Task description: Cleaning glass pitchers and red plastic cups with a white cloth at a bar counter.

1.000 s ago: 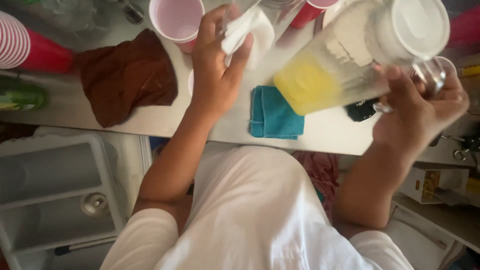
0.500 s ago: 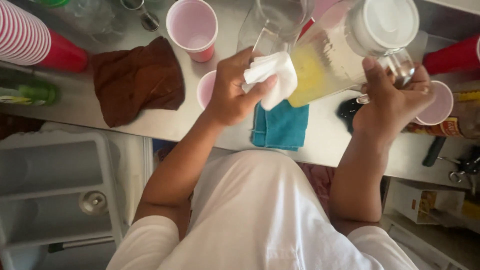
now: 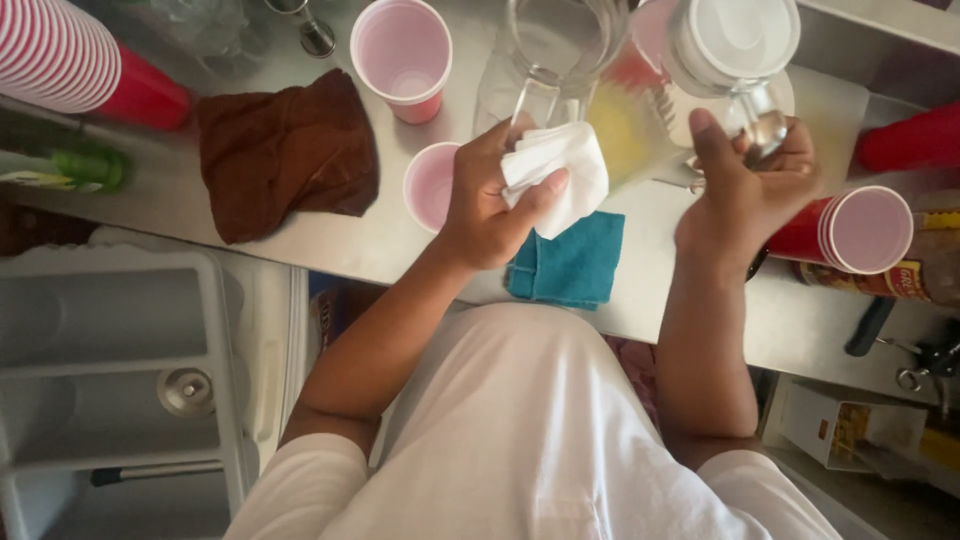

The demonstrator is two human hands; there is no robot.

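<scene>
We see the left hand (image 3: pixel 487 205) closed around a crumpled white tissue (image 3: pixel 560 172), pressed against the near side of a clear jug (image 3: pixel 555 60). The right hand (image 3: pixel 745 190) grips the handle of a lidded pitcher (image 3: pixel 720 60) to the right, holding yellow liquid. Both sit on the steel counter (image 3: pixel 350 250). Just left of the left hand stands an empty pink-lined cup (image 3: pixel 430 185); another cup (image 3: pixel 400 55) stands farther back. A teal cloth (image 3: pixel 575 265) lies at the near edge.

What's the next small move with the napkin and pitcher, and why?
Probably press the napkin in the left hand against the pitcher side. The right hand holds the pitcher by its handle, tilted, yellow liquid inside, and the napkin sits right beside it.
</scene>
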